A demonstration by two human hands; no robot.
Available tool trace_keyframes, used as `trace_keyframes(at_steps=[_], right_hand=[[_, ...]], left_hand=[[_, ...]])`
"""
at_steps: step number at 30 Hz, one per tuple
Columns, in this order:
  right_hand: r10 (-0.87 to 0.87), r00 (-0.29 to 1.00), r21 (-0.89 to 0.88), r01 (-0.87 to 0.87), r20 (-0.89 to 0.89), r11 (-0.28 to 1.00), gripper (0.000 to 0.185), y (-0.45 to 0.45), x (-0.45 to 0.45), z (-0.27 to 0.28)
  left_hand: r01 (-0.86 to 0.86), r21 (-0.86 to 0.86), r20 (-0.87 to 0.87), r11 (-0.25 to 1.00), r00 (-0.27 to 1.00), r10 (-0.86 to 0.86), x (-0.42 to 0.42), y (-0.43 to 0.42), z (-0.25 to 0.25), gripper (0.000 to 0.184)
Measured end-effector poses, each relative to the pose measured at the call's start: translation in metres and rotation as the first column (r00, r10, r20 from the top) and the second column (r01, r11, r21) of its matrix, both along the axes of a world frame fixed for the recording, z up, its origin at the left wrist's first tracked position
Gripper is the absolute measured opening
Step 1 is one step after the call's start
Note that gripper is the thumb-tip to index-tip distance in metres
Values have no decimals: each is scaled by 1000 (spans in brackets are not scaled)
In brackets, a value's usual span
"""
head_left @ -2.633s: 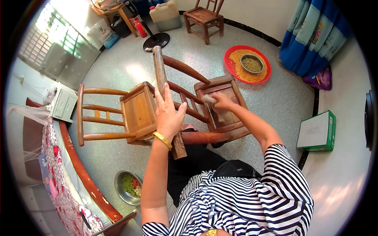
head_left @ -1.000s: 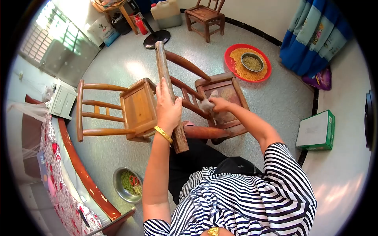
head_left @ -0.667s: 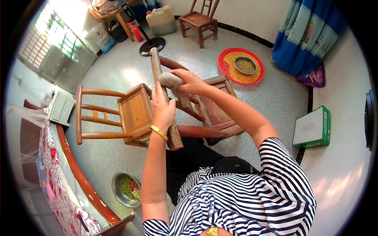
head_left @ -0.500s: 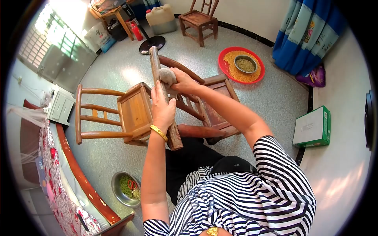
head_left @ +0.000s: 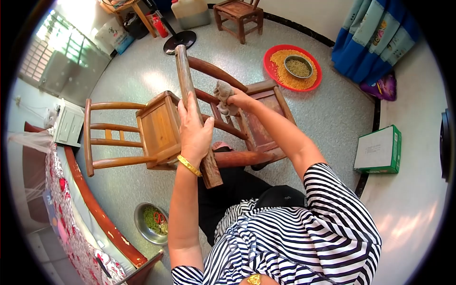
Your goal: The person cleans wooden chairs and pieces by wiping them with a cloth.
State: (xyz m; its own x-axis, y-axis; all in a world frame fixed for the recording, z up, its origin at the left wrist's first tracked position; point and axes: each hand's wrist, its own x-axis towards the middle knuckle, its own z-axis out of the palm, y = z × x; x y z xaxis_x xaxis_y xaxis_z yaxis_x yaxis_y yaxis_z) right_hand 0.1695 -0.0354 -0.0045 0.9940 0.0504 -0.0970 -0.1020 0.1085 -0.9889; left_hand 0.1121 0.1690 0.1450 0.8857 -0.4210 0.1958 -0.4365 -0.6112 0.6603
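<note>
My left hand (head_left: 195,130) is closed on the worn top rail of a wooden chair (head_left: 184,70), whose back is tipped toward me. Its reddish seat (head_left: 267,118) lies farther right. A crumpled grey cloth (head_left: 224,96) is in my right hand (head_left: 241,99), above the slats of that chair's back and apart from the top rail. Left of the rail is a second, lighter wooden chair (head_left: 160,124), its back pointing left.
A red tray (head_left: 271,76) of yellow grains holds a metal bowl (head_left: 298,67). A metal basin (head_left: 139,223) with greens and red-handled scissors stands near the bed (head_left: 102,216). A small chair (head_left: 239,13), fan base (head_left: 183,42) and green-edged box (head_left: 377,149) surround me.
My right hand has moved right with the cloth, off the top rail. My left hand keeps its hold on the rail. The room has shifted slightly upward in view.
</note>
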Motion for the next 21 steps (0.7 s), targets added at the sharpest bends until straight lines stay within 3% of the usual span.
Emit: trace_keyframes(at_steps=[3,6,8,9,10,11,12,14,16,19,21], right_hand=[[-81,995,-55,78,-58,995,39,-8,-3,-29],[-49,991,-42,44,-123,998,40,-12,-10,-35],[-41,997,-36,39,-71,999,41,-18,-2,-72],[-39,999,-260,42,17,965,42,-20,-1,-87],[-16,995,-469,62,102,881,42,-20,-3,-88],[-51,999,-760,40,9,649,47,-21,-8,-89],[-48,999,-757,38,9,652,47,-19,-12,-90],[-81,995,-862,-5,-53,506,50,-16,-18,-96],[-77,996,-880,2,-39,476,50,-12,-23,-97],[-115,989,-929,-44,-93,368,42,-4,-40,-88],[-60,995,-981,-63,-75,183,42,0,-51,-97]], left_hand=[[16,-6,17,1000,1000,-16,0,0,0,75],[26,-8,23,1000,999,-26,0,1,1,75],[32,-8,16,999,999,-31,0,1,2,75],[27,-6,7,1000,1000,-27,-1,0,3,75],[22,-4,-1,1000,1000,-22,-1,0,4,75],[20,0,-2,1000,1000,-20,-1,-1,4,75],[22,-5,-3,1000,1000,-22,-1,-1,4,75],[18,-8,-4,1000,1000,-18,-1,0,5,75],[7,-45,-16,999,1000,-7,-2,-2,6,70],[-3,-33,0,999,1000,3,-2,-1,4,70],[-1,-35,8,999,1000,2,-2,-2,5,69]])
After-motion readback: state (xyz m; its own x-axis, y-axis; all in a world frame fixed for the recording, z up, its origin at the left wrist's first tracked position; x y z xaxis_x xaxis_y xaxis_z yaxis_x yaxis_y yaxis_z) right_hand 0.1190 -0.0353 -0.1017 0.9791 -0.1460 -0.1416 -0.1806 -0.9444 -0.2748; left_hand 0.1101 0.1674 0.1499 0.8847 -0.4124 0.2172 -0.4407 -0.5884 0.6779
